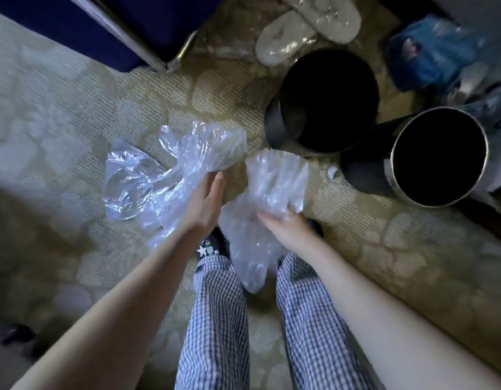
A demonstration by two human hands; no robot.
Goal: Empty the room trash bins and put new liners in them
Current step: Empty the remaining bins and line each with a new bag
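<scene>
Clear plastic liner (pixel 274 181) bunched in your right hand (pixel 288 229), fingers clenched, likely hunting its mouth. Left hand (pixel 204 204) against second liner (pixel 148 178), grip hidden, cannot tell. Black bin (pixel 328 99), steel-rimmed bin (pixel 438 156) unlined, within reach.

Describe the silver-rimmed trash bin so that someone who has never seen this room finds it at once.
On the patterned carpet, ahead and right of the person's legs, two round bins stand close together. Take the right-hand bin, near the blue bags. Its bright silver rim sets it apart from the all-dark bin beside it.
</scene>
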